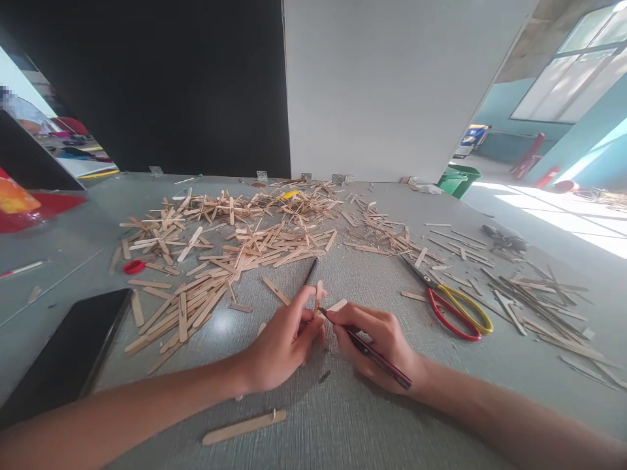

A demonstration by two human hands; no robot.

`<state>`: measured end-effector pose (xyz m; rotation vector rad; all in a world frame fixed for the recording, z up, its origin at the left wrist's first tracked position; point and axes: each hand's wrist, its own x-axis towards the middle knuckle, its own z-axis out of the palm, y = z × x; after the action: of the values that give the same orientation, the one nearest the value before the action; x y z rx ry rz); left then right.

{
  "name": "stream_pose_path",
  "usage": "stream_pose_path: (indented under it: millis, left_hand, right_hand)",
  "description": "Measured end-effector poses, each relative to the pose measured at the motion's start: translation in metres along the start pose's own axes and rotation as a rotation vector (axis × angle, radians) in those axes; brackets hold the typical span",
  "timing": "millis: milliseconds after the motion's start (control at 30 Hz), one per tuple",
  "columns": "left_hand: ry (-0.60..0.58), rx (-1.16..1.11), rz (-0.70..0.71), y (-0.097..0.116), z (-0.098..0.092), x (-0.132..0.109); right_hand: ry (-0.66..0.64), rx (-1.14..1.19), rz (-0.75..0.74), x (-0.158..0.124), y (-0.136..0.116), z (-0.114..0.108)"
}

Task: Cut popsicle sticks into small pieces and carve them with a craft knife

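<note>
Near the table's middle, my left hand [287,336] pinches a small wooden stick piece [319,295] upright between its fingers. My right hand [377,339] is closed round a dark pen-like tool [375,356], its tip touching or very close to the stick piece. Behind my left hand lies a thin dark rod [311,271]. A flat stick [245,427] with a small light piece on it rests on the table below my hands. Scissors [455,310] with red and yellow handles lie to the right.
Wooden sticks [206,294] lie heaped across the back and left of the grey table [171,431]. A phone [68,352] and a red ring [134,267] are at left. Thin strips [529,300] lie at right. A black-and-white panel [382,91] stands behind. A person is partly visible far left.
</note>
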<state>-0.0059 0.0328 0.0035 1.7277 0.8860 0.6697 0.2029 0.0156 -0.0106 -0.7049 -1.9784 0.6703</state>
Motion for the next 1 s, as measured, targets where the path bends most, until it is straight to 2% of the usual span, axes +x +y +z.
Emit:
stream_pose_path:
  millis: [100, 233, 467, 567, 733, 900, 1000]
  left_hand:
    - [-0.002, -0.023, -0.018, 0.0002, 0.0001, 0.0000]
    - [0.006, -0.051, -0.027, -0.0003, 0.0002, 0.0003]
    - [0.011, -0.087, -0.052, 0.0011, -0.0007, 0.0010]
    - [0.017, -0.101, -0.055, 0.0021, -0.0012, 0.0008]
    - [0.029, -0.114, -0.058, -0.0009, -0.0014, 0.0015]
    - [0.054, -0.112, -0.061, -0.0038, 0.0001, 0.0030]
    - [0.084, -0.095, -0.055, -0.0027, 0.0005, 0.0027]
  right_hand:
    - [-0.072, -0.015, -0.091, -0.0007, 0.0008, -0.0009]
    - [-0.150, -0.081, -0.125, -0.0034, 0.0033, -0.0024]
    - [-0.182, -0.108, -0.134, -0.0077, 0.0097, -0.0046]
    - [-0.129, -0.106, -0.144, -0.0055, 0.0069, -0.0037]
    - [0.085, -0.201, -0.083, -0.0030, 0.0034, -0.0007]
    - [0.097, -0.246, 0.021, -0.0026, 0.0062, -0.0020]
    - [0.051, -0.365, 0.086, -0.0012, 0.0077, 0.0000]
